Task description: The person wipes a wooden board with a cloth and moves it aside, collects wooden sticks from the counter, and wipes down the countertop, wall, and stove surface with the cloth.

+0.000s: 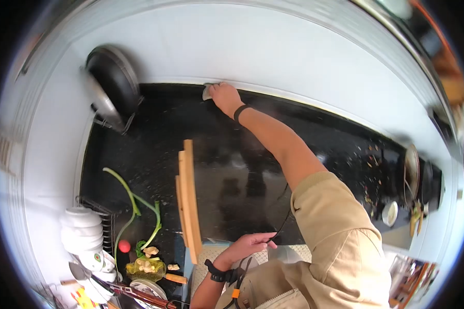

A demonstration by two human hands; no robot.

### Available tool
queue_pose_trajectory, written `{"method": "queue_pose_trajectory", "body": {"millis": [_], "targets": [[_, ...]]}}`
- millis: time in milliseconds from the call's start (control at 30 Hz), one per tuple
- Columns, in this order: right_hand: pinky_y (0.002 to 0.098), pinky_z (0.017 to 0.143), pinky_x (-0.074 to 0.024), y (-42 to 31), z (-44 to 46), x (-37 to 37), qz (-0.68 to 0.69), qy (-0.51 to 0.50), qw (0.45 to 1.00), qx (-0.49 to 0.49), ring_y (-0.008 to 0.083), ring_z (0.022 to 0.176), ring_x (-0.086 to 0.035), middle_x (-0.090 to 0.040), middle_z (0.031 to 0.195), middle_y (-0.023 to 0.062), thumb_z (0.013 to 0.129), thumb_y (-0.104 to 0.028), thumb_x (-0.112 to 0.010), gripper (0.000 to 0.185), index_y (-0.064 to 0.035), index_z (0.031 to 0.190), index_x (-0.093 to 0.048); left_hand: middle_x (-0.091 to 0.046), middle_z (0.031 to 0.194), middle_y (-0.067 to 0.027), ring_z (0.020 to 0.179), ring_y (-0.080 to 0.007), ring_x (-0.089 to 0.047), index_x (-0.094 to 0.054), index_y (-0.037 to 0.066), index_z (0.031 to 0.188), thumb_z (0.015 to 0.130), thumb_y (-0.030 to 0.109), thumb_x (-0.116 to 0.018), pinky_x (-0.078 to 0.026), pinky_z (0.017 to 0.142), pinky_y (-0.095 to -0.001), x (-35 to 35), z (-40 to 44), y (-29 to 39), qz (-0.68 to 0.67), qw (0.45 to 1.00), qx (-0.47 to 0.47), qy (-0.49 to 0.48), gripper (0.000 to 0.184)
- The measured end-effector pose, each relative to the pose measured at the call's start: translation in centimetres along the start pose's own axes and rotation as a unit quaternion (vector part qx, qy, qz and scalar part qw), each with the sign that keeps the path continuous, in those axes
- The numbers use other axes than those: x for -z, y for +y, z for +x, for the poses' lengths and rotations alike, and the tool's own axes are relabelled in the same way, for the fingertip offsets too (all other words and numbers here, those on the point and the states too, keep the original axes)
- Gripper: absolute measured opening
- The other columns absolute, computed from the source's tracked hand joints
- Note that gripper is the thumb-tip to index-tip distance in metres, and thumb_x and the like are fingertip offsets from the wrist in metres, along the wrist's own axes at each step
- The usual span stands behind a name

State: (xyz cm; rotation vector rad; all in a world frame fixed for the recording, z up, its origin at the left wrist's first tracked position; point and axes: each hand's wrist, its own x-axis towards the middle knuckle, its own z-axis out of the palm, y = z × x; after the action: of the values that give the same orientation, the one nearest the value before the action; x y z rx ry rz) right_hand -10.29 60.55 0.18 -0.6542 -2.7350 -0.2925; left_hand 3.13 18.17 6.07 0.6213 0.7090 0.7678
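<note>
My right hand [226,98] reaches to the back edge of the black countertop [232,170], a dark band round its wrist. Its fingers are closed on a pale grey cloth [206,92], pressed where the counter meets the white wall. My left hand [248,246], with a black watch on the wrist, is low near my body at the counter's front edge. A thin black cable [282,225] runs down to its fingers, which seem to pinch it. Left of my hands, several wooden boards [188,201] stand on edge, close together.
A black wok [111,82] leans in a rack at the back left. Green onions [134,206], a red round item [123,245], ginger [150,251] and stacked white bowls [82,229] are at left. Food scraps [372,165], a small white bowl [390,213] and a pan [411,172] are at right.
</note>
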Motion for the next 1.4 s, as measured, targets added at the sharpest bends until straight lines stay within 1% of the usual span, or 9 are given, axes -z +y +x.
{"method": "queue_pose_trajectory", "body": {"millis": [267,533,667,700,833,967,1233,1333,1400], "targets": [[0.0368,0.077,-0.0545,16.9,-20.9,6.0,-0.008,0.034,0.994,-0.105,0.0239,0.091,-0.065,-0.065,0.093,0.0079,0.087,-0.014,-0.056,0.015,-0.0065,0.099,-0.062,-0.067,0.119,-0.0092,0.116,-0.0151,-0.056,-0.047,0.003,0.145,0.098,0.013,-0.056,-0.039,0.104,-0.0323,-9.8,7.8,-1.2,0.073,0.994,0.073,-0.043,0.049],[0.0375,0.085,-0.0508,30.5,-38.2,11.0,-0.056,0.074,0.985,-0.148,0.0253,0.089,-0.064,-0.064,0.092,0.0073,0.085,-0.012,-0.056,0.008,-0.0089,0.091,-0.061,-0.067,0.118,-0.0099,0.113,-0.0149,-0.056,-0.048,0.001,0.143,0.098,0.012,-0.057,-0.039,0.103,-0.0309,-20.2,18.2,-6.7,0.05,0.992,0.096,-0.061,0.047],[0.0396,0.094,-0.0469,37.5,-46.5,12.3,-0.054,0.093,0.973,-0.205,0.0244,0.092,-0.065,-0.065,0.09,0.0076,0.085,-0.012,-0.055,0.006,-0.0097,0.09,-0.059,-0.067,0.117,-0.0093,0.11,-0.0148,-0.057,-0.048,0.001,0.143,0.098,0.013,-0.057,-0.039,0.103,-0.0313,-24.3,22.7,-8.0,0.041,0.99,0.114,-0.077,0.047],[0.0389,0.102,-0.0443,38.6,-48.3,14.5,-0.055,0.002,0.971,-0.231,0.0237,0.107,-0.064,-0.068,0.106,0.0082,0.088,-0.012,-0.05,0.018,-0.008,0.102,-0.06,-0.067,0.117,-0.0093,0.11,-0.0148,-0.057,-0.048,0.001,0.143,0.098,0.013,-0.057,-0.039,0.103,-0.0313,-25.0,23.6,-8.3,0.041,0.989,0.117,-0.078,0.047],[0.0386,0.103,-0.0437,43.9,-54.4,15.6,-0.075,0.02,0.963,-0.257,0.0243,0.109,-0.064,-0.069,0.107,0.0097,0.089,-0.012,-0.05,0.02,-0.0066,0.105,-0.06,-0.067,0.118,-0.0096,0.111,-0.0147,-0.057,-0.048,0.003,0.143,0.099,0.015,-0.057,-0.039,0.104,-0.0322,-26.6,26.4,-9.0,0.055,0.983,0.139,-0.106,0.047],[0.0398,0.094,-0.0488,46.1,-57.2,14.9,-0.117,0.108,0.942,-0.296,0.0262,0.1,-0.066,-0.068,0.098,0.0093,0.088,-0.011,-0.05,0.015,-0.0069,0.099,-0.06,-0.067,0.118,-0.0103,0.113,-0.0141,-0.057,-0.048,0.005,0.144,0.099,0.017,-0.057,-0.039,0.104,-0.0318,-27.6,27.6,-8.8,0.067,0.979,0.164,-0.106,0.047],[0.0431,0.079,-0.0535,50.7,-62.2,15.0,-0.151,0.066,0.906,-0.391,0.0323,0.093,-0.066,-0.067,0.098,0.0136,0.09,-0.012,-0.05,0.015,-0.0102,0.097,-0.063,-0.067,0.118,-0.0051,0.111,-0.01,-0.055,-0.047,0.009,0.146,0.099,0.013,-0.056,-0.04,0.1,-0.0282,-25.7,25.9,-10.3,0.073,0.976,0.18,-0.102,0.048],[0.0437,0.076,-0.0537,50.6,-62.3,16.6,-0.144,0.012,0.852,-0.503,0.0343,0.094,-0.066,-0.068,0.102,0.014,0.09,-0.01,-0.05,0.02,-0.0122,0.103,-0.065,-0.067,0.118,-0.0051,0.111,-0.01,-0.055,-0.047,0.009,0.146,0.099,0.013,-0.056,-0.041,0.098,-0.028,-24.8,24.8,-10.4,0.068,0.977,0.171,-0.106,0.048],[0.0417,0.076,-0.0539,50.0,-62.1,17.4,-0.047,0.076,0.802,-0.59,0.0356,0.096,-0.065,-0.067,0.11,0.0153,0.087,-0.006,-0.051,0.026,-0.0124,0.108,-0.066,-0.067,0.118,-0.0051,0.11,-0.0099,-0.055,-0.047,0.009,0.146,0.099,0.013,-0.056,-0.041,0.097,-0.0275,-24.3,23.6,-10.1,0.066,0.979,0.159,-0.107,0.048]]}}
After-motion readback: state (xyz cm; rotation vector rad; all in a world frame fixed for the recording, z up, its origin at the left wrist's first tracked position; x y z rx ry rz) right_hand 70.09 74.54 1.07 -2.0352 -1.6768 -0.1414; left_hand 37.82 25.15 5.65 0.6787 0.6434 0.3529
